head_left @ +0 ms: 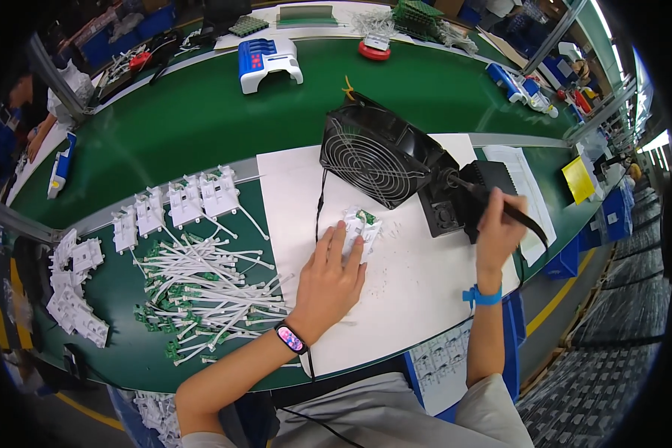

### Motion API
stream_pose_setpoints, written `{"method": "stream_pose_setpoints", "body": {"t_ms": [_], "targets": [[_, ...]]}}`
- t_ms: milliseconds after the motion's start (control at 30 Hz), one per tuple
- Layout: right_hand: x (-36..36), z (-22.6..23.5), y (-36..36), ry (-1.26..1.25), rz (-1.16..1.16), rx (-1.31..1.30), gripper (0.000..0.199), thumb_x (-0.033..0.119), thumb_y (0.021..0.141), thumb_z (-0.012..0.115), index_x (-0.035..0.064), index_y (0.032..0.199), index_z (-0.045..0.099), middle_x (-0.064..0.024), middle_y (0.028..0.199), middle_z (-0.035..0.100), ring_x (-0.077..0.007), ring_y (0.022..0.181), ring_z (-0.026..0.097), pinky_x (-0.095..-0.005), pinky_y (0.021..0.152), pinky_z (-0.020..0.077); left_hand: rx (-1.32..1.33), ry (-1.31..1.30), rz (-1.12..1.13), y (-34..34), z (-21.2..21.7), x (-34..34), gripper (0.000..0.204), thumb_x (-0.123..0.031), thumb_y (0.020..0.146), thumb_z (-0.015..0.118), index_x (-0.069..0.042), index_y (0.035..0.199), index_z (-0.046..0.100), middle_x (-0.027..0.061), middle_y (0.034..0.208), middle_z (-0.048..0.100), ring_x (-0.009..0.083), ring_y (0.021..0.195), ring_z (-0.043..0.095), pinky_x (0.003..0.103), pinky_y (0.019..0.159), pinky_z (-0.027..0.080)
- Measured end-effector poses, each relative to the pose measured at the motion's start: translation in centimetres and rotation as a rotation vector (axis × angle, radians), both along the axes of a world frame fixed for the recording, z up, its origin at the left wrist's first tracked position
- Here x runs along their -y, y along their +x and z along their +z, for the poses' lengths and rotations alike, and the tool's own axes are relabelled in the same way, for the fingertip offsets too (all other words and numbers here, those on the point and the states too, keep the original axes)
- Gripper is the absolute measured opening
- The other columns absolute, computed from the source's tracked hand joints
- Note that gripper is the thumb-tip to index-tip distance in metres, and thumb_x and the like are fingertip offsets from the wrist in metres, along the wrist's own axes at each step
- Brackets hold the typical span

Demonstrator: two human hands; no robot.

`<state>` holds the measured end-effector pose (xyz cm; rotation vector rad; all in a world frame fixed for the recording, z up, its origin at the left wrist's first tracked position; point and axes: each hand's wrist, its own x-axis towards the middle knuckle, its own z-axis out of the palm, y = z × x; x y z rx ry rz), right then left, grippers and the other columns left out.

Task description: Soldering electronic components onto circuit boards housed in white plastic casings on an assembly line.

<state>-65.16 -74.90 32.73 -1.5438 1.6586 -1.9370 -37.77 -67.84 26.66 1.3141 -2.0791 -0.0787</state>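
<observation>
My left hand [330,278] is closed on a small white plastic housing [363,228], keeping it down on the white sheet [411,299]. A green circuit board [366,216] shows at the housing's far end; my fingers cover its near part. Farther right, my right hand [502,228] grips a black soldering iron [476,190] by its handle. The iron's tip end is at the black stand [443,213], and the tip itself is hidden. A thick black cable [530,225] trails from the handle. Small specks lie on the sheet between my hands.
A black fan [377,153] with a wire guard stands beyond the housing. Left lie a heap of white wires with green boards [201,287] and several white housings [219,190]. Blue-and-white casings [269,63] sit on the green surface [194,112] behind a metal rail.
</observation>
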Motion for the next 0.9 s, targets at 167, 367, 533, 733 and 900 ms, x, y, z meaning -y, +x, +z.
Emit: {"method": "stream_pose_setpoints", "body": {"t_ms": [167, 367, 533, 733, 900], "targets": [[2.4, -0.8, 2.4, 0.224, 0.103, -0.020, 0.017, 0.014, 0.098, 0.070, 0.0041, 0.095, 0.057, 0.0000, 0.068, 0.057, -0.0048, 0.056, 0.051, -0.0221, 0.049, 0.0392, -0.002, -0.002, 0.003, 0.0, 0.0, -0.1, 0.042, -0.017, 0.085, 0.073, -0.002, 0.124, 0.067, 0.0247, 0.141, 0.053, 0.0381, 0.126, 0.054, 0.042, 0.089, 0.057], [1.9, 0.0, 2.8, 0.321, 0.120, -0.022, 0.018, 0.015, 0.098, 0.070, 0.0042, 0.095, 0.056, -0.0006, 0.066, 0.055, -0.0052, 0.056, 0.051, -0.0209, 0.048, 0.0380, 0.014, -0.015, 0.001, 0.2, -0.2, -0.4, 0.041, -0.018, 0.086, 0.072, -0.001, 0.124, 0.067, 0.0256, 0.140, 0.052, 0.0387, 0.127, 0.053, 0.042, 0.090, 0.056], [2.2, -1.3, 3.0, 0.244, 0.172, 0.018, 0.014, 0.012, 0.098, 0.069, 0.0034, 0.099, 0.058, 0.0001, 0.066, 0.055, -0.0056, 0.056, 0.051, -0.0211, 0.049, 0.0377, 0.006, -0.015, 0.010, 0.4, -0.3, -0.3, 0.042, -0.017, 0.086, 0.071, -0.001, 0.124, 0.066, 0.0263, 0.140, 0.052, 0.0396, 0.126, 0.053, 0.043, 0.095, 0.054], [1.3, -2.6, 0.4, 0.188, 0.227, -0.105, 0.017, 0.015, 0.102, 0.064, 0.0020, 0.113, 0.063, -0.0001, 0.074, 0.056, -0.0069, 0.065, 0.051, -0.0233, 0.058, 0.0418, 0.011, -0.043, -0.004, -0.4, -1.4, -0.4, 0.042, -0.017, 0.089, 0.068, 0.006, 0.125, 0.063, 0.0331, 0.140, 0.050, 0.0438, 0.131, 0.048, 0.045, 0.111, 0.043], [2.1, 0.2, 2.4, 0.277, 0.193, -0.140, 0.013, 0.010, 0.101, 0.062, -0.0021, 0.104, 0.060, -0.0015, 0.068, 0.054, -0.0071, 0.058, 0.048, -0.0241, 0.052, 0.0376, 0.013, -0.054, 0.002, 0.0, -1.5, -0.4, 0.042, -0.017, 0.091, 0.066, 0.007, 0.126, 0.063, 0.0334, 0.141, 0.049, 0.0431, 0.132, 0.047, 0.044, 0.112, 0.042]]}}
